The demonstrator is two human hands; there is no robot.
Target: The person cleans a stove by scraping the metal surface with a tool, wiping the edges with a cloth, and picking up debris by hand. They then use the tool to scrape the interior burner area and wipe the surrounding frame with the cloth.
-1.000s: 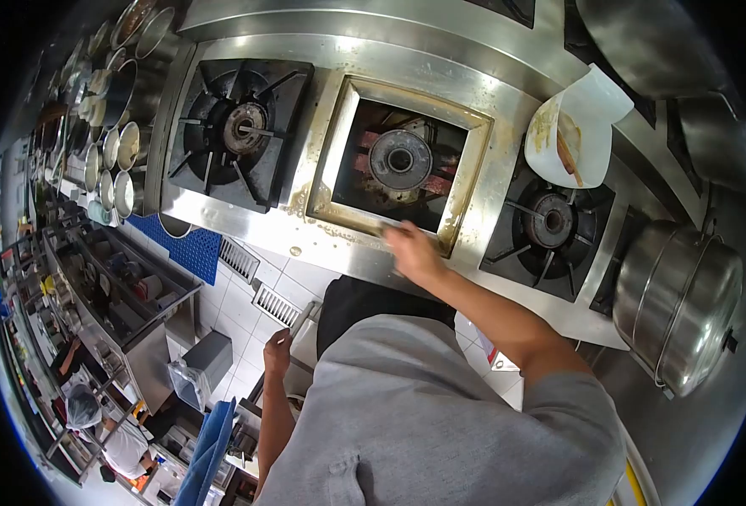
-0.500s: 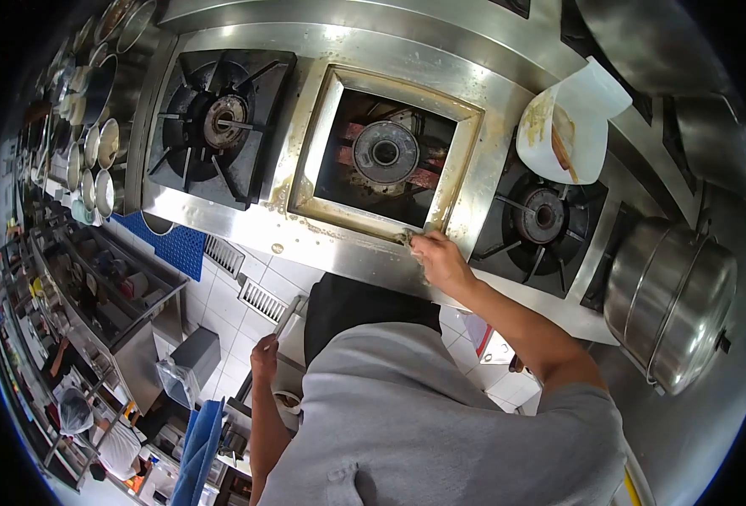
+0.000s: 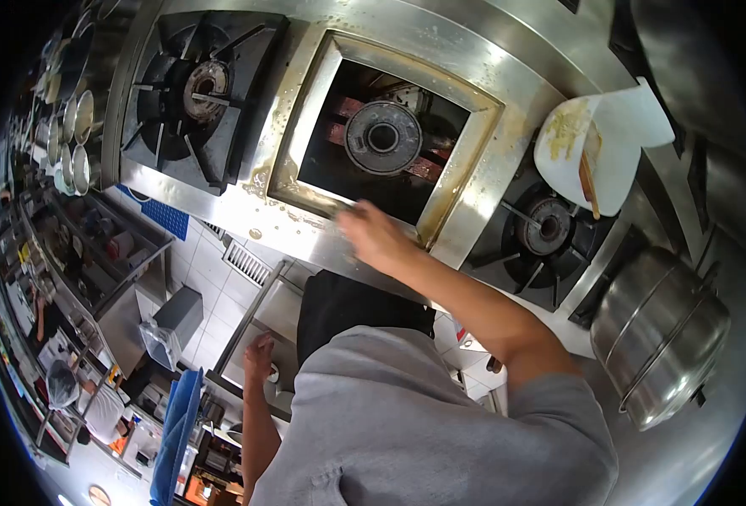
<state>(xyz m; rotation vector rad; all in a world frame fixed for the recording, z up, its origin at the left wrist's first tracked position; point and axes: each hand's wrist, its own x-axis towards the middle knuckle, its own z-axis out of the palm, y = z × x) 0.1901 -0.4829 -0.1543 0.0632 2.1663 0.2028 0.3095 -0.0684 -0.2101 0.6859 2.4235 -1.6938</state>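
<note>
My right hand [image 3: 375, 239] reaches to the front edge of the square burner frame [image 3: 305, 202] on the steel stove. Its fingers are closed and blurred around something small that I cannot make out. The frame surrounds a round burner [image 3: 382, 137] with its grate off, and brownish liquid lies on the metal about it. My left hand [image 3: 258, 357] hangs low beside my body, away from the stove, its fingers curled; whether it holds anything is not clear.
Black grates cover the left burner [image 3: 207, 88] and right burner [image 3: 546, 226]. A white container [image 3: 588, 143] with a wooden-handled tool stands at the right, above a large steel pot [image 3: 660, 329]. A person [image 3: 99, 409] in a hair net is at far lower left.
My right hand has slid left along the front edge of the burner frame. The view has shifted a little. My left hand stays low at my side.
</note>
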